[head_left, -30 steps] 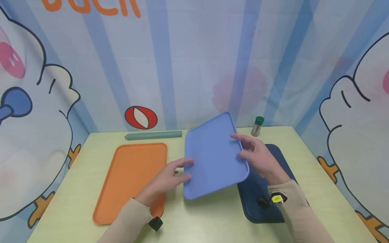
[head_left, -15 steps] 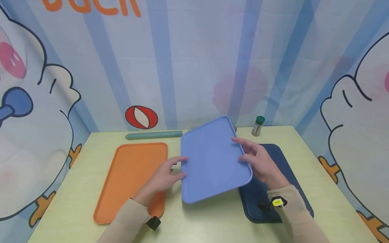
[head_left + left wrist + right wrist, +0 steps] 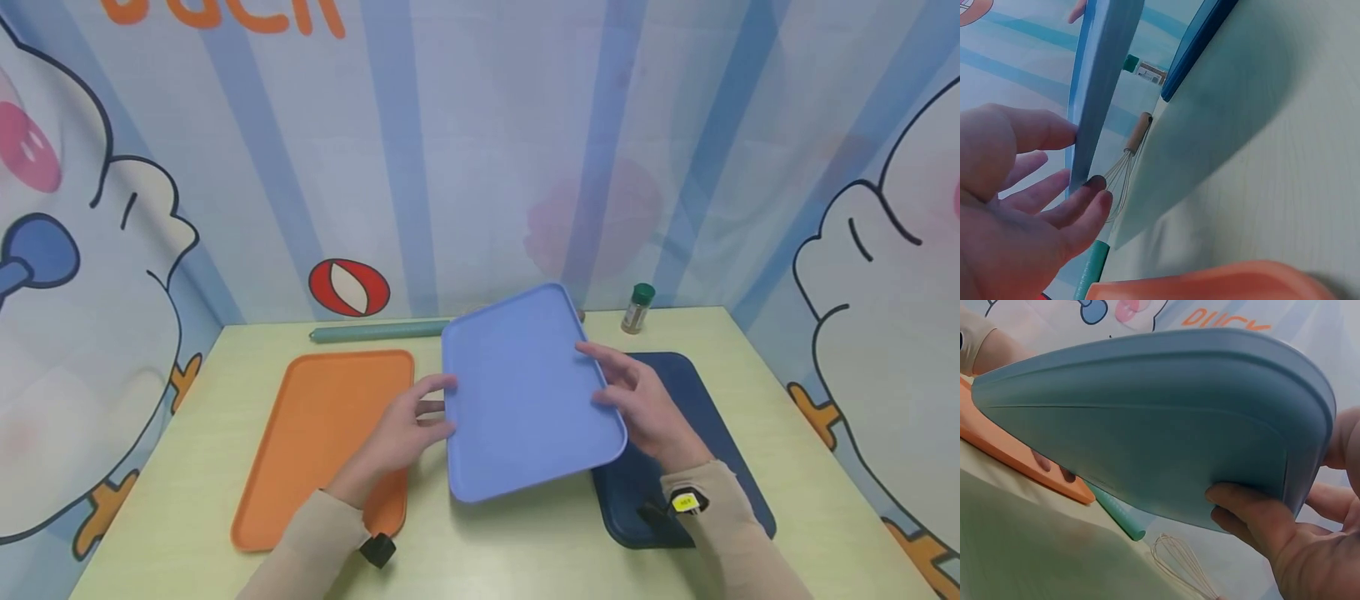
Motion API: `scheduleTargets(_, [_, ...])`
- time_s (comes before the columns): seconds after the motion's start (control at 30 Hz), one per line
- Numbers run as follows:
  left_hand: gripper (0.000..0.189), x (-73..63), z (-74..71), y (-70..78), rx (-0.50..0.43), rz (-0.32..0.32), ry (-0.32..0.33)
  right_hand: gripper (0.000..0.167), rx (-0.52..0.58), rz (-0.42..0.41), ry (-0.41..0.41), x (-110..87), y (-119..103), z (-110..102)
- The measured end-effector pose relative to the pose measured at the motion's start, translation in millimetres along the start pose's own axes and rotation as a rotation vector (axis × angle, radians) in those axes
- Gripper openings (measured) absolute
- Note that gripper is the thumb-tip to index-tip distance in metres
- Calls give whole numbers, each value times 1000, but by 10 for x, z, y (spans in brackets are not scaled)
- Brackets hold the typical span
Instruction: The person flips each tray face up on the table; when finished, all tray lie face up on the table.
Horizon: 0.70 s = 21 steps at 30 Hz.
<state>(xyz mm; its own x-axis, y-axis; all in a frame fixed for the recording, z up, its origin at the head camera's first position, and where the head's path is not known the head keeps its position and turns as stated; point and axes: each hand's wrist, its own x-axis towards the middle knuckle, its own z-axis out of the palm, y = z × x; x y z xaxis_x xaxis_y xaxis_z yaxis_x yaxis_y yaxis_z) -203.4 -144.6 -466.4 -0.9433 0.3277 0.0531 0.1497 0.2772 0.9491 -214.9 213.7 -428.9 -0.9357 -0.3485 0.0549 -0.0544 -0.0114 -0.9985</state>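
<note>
A light blue tray (image 3: 528,396) is held tilted above the middle of the table, its underside turned to the right wrist view. My left hand (image 3: 401,429) pinches its left edge; in the left wrist view the thumb lies at the rim and fingertips (image 3: 1097,182) reach the underside. At the opposite edge my right hand (image 3: 648,400) grips the tray, thumb and a finger on its upper face, other fingers (image 3: 1247,509) underneath. Below my left forearm lies an orange tray (image 3: 315,425). A dark blue tray (image 3: 686,400) lies under my right forearm.
Along the back of the table (image 3: 517,550) lie a long teal rod-like item (image 3: 378,332) and a whisk (image 3: 1125,162), mostly hidden by the raised tray in the head view. A green-capped spice jar (image 3: 637,310) stands back right. A printed curtain (image 3: 487,150) hangs behind.
The light blue tray and my left hand have shifted slightly left, and the left fingers overlap its edge less. My right hand has moved slightly right and down. The trays on the table stay put.
</note>
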Motion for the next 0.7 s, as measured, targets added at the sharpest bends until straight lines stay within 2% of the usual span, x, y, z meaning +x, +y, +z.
scheduleTargets(0.2, [65,-11,-22,-13,-70,-11,46,69,-11,-23,-12,-19,65,-15])
scheduleTargets(0.33, [67,-8,-31,-25,-112,-39,76,71,10,-32,-18,-21,93,-20])
scheduleTargets(0.4, [67,-8,-37,-31,-132,-31,85,72,27,-30,-19,-19,103,-23])
scheduleTargets(0.57, [66,-12,-51,-21,-163,0,84,74,66,-31,-26,-15,113,-29])
scheduleTargets(0.7, [66,-27,-65,-10,-165,-21,74,75,92,-35,-35,-6,134,-24])
